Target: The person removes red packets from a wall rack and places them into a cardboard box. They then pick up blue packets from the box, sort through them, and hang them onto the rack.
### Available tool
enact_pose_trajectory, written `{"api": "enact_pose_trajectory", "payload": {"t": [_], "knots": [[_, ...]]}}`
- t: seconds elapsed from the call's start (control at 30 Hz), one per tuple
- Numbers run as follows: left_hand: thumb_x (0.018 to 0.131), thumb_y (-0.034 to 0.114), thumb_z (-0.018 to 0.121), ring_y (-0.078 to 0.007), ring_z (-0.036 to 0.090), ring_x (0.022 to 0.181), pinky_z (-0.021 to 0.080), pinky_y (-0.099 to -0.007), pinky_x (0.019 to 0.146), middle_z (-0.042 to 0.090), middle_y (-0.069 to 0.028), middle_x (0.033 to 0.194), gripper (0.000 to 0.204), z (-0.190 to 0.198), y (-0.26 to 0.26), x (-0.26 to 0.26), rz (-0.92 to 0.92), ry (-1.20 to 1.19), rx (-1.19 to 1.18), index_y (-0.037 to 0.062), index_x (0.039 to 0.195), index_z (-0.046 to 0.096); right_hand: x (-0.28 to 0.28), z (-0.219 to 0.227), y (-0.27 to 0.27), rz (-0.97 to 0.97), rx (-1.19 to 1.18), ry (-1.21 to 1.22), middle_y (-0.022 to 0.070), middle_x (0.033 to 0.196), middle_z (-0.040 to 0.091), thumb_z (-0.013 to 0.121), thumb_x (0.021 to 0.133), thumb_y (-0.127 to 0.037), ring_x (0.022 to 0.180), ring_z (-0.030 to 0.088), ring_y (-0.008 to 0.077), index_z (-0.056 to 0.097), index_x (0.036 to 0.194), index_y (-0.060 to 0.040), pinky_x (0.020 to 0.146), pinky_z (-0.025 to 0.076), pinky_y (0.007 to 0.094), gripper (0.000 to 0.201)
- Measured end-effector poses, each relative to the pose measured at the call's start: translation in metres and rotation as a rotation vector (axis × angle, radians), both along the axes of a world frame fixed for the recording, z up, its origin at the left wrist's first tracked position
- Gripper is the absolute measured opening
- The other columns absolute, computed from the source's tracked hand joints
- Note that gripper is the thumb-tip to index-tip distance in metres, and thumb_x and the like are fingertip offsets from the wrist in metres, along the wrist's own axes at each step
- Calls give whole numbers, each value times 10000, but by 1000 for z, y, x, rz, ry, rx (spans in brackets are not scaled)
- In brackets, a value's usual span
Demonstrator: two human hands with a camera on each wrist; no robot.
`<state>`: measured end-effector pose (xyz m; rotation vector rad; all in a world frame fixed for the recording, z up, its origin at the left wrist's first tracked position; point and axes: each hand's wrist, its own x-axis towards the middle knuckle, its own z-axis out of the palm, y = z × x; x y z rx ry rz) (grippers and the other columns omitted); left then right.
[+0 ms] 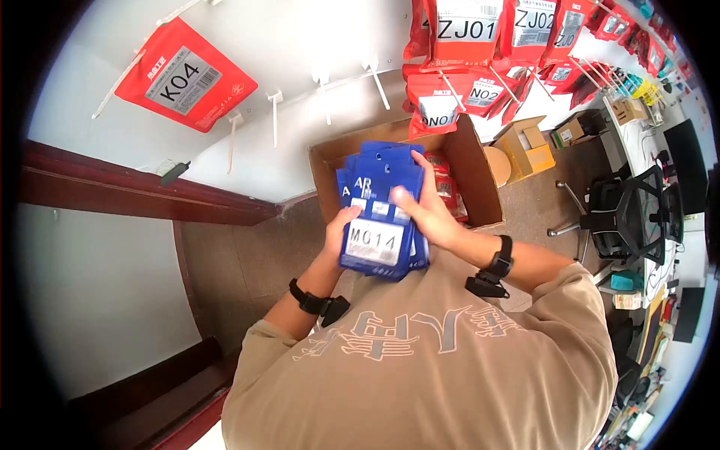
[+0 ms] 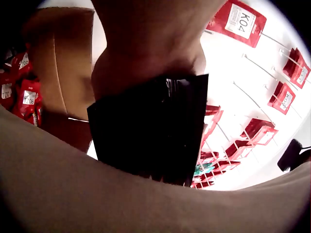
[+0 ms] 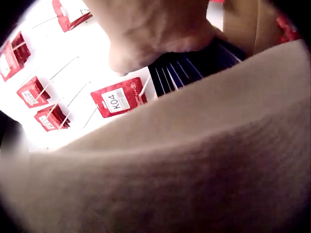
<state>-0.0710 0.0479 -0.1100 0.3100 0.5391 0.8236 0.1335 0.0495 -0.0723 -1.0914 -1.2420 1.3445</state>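
Item in hand: stack of blue packets [image 1: 379, 217], held upright against the chest; front packet carries a white label reading M014.
Position: centre of the head view, directly above the open cardboard box [image 1: 480, 176], which sits at 12 o'clock from the person.
Left hand [image 1: 339, 229]: curled round the stack's left edge at 9 o'clock, thumb on the front label, carrying the weight.
Right hand [image 1: 427, 214]: fingers curled over the stack's right edge at 3 o'clock, fingertips on the packet faces, blurred.
Box contents: red packets [image 1: 442, 180] visible inside, behind the stack.
Wall stock: red packet K04 [image 1: 184, 75] on a peg at 10 o'clock; red packets ZJ01 [image 1: 465, 30] and neighbours at 1 o'clock.
Handling note (judgement): keep the left grip firm at the stack's lower edge so the packets do not fan or slide; let the right fingers part one packet at a time, labels facing up for reading.
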Motion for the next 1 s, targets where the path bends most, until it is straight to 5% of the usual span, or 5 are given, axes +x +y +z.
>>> {"api": "enact_pose_trajectory", "payload": {"t": [0.27,0.4,0.53,0.83,1.0], "knots": [[1006,353,506,-259,620,1148,551,-401,926,529,-152,1340,550,32,-9,32,72,281,15,66,1438,321,13,27,8,12,-256,361,188,1430,380,786,785,-41,1294,451,273,35,1540,-75,1077,394,406,1065],[977,536,491,-236,415,1363,322,-409,1135,399,-111,1494,769,35,-27,13,-46,197,356,59,1517,221,30,13,-18,145,-269,424,165,1436,387,776,786,-39,1286,464,261,47,1543,-98,1030,439,393,1052],[879,741,466,-270,365,1382,278,-414,1142,328,-192,1534,1015,50,15,8,383,626,927,12,1526,183,25,21,-20,338,-335,530,117,1324,529,747,813,-40,1208,543,223,282,1465,-63,1003,470,378,801],[979,163,552,-93,611,875,496,-225,784,651,-65,1033,320,86,36,25,407,572,803,-2,1252,572,8,47,-9,340,-539,655,101,1177,628,718,863,-116,1060,648,216,459,1320,-33,914,547,392,532],[1014,220,534,-80,623,848,518,-227,760,666,-75,1077,259,102,24,16,393,612,697,-8,1119,596,2,52,-12,413,-462,597,119,1219,594,730,880,-148,1120,611,208,375,1371,-31,962,515,392,618]]}}
